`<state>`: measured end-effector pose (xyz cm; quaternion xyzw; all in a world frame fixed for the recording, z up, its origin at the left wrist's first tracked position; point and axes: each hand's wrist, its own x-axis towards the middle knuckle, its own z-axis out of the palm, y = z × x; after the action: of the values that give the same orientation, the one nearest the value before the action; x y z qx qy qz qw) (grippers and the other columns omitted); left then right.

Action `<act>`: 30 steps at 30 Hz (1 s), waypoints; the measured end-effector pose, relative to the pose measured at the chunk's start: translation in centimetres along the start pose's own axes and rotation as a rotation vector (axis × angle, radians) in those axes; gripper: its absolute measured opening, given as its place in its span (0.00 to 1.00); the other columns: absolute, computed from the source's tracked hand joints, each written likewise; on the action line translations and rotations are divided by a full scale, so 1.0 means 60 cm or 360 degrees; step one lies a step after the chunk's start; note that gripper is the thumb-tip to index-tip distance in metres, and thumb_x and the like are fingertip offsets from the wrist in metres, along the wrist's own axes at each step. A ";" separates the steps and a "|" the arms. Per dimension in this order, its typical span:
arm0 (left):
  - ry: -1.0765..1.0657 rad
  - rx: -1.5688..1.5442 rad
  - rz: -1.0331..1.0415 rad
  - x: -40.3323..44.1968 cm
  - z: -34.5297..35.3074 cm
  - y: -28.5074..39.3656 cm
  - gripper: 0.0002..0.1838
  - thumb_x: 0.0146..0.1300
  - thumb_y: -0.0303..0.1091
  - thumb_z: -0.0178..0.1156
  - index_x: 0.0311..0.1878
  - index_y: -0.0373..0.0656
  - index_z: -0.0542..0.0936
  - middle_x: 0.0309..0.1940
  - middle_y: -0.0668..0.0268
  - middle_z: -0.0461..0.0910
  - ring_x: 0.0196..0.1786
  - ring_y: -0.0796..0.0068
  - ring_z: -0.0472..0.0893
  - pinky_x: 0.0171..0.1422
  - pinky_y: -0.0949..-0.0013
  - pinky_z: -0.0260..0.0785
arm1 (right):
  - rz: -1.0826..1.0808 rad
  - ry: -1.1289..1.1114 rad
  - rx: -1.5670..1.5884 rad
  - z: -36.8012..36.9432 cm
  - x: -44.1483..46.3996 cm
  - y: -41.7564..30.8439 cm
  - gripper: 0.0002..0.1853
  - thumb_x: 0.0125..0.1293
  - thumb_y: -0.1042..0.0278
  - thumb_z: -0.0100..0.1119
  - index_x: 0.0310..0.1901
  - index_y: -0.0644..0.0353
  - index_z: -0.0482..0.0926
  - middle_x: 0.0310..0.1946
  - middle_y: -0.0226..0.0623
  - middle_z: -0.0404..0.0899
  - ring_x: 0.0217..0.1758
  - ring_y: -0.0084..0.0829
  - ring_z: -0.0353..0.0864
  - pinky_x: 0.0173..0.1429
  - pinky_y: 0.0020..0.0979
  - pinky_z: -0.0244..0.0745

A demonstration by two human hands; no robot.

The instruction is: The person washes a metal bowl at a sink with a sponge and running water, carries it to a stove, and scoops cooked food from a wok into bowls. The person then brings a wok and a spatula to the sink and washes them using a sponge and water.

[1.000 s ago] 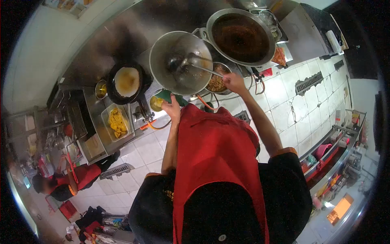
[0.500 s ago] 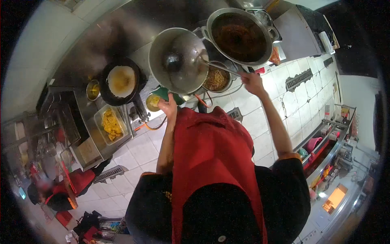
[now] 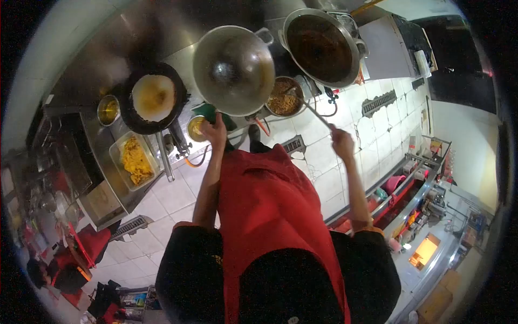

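My left hand (image 3: 216, 132) grips a green cloth (image 3: 202, 111) at the near rim of a large grey wok (image 3: 235, 70), whose inside looks nearly bare. Wrapped round the handle of a metal ladle (image 3: 318, 115) is my right hand (image 3: 343, 142). The ladle's head rests in a smaller pot of brown, grainy food (image 3: 283, 100), right of the wok. Beside my left hand stands a small bowl of yellow liquid (image 3: 196, 128). A black pan (image 3: 129, 102) farther left holds a round flat pancake (image 3: 154, 98) with a browned middle.
A big pot of dark liquid (image 3: 318, 46) stands at the back right. On the left are a tub of yellow food (image 3: 135, 160) and a metal bowl (image 3: 108, 110). Another person (image 3: 81, 254) is at the lower left. A metal shelf (image 3: 399, 197) runs along the right.
The ladle has left the large wok and its head is now in the smaller pot. My right hand has moved right and nearer me. The whole view has shifted a little.
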<state>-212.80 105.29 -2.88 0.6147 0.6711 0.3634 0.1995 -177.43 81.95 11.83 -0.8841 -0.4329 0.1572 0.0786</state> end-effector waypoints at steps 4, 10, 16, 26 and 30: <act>-0.0102 -0.0593 -0.0201 0.052 -0.059 -0.002 0.20 0.59 0.43 0.67 0.27 0.32 0.79 0.25 0.55 0.80 0.27 0.64 0.77 0.34 0.63 0.67 | 0.0185 0.0054 -0.0161 0.066 -0.058 -0.044 0.17 0.60 0.69 0.57 0.51 0.45 0.82 0.31 0.41 0.83 0.31 0.44 0.83 0.35 0.42 0.76; -0.0296 -0.0645 -0.0735 0.075 -0.097 -0.131 0.21 0.56 0.44 0.71 0.39 0.34 0.78 0.37 0.61 0.78 0.43 0.72 0.75 0.48 0.67 0.66 | 0.0322 0.0212 0.0021 0.171 -0.076 -0.063 0.16 0.61 0.71 0.52 0.50 0.55 0.82 0.28 0.48 0.81 0.29 0.47 0.80 0.31 0.42 0.73; -0.0082 -0.0844 -0.0434 0.089 -0.200 -0.037 0.12 0.56 0.34 0.69 0.34 0.33 0.82 0.29 0.67 0.82 0.29 0.81 0.75 0.34 0.74 0.66 | 0.0421 0.0216 0.0388 0.174 -0.082 -0.049 0.17 0.63 0.70 0.52 0.53 0.55 0.81 0.24 0.45 0.80 0.27 0.42 0.81 0.32 0.38 0.73; 0.0156 -0.0859 -0.0513 0.011 -0.209 -0.116 0.14 0.55 0.34 0.71 0.31 0.36 0.75 0.28 0.64 0.80 0.29 0.80 0.75 0.33 0.77 0.66 | 0.0333 0.0153 0.0323 0.157 -0.126 -0.030 0.17 0.63 0.72 0.51 0.53 0.61 0.80 0.22 0.46 0.79 0.26 0.39 0.81 0.33 0.36 0.73; -0.0072 -0.0889 -0.0715 -0.013 -0.253 -0.080 0.14 0.54 0.33 0.71 0.32 0.36 0.75 0.28 0.63 0.80 0.29 0.79 0.75 0.34 0.77 0.67 | 0.0181 0.0216 0.0743 0.195 -0.130 0.013 0.18 0.61 0.75 0.48 0.51 0.66 0.80 0.24 0.44 0.82 0.22 0.30 0.75 0.30 0.33 0.70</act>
<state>-226.78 100.93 3.41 0.3814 0.6597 0.4662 0.4495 -185.42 75.34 2.27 -0.8734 -0.3281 0.1975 0.3007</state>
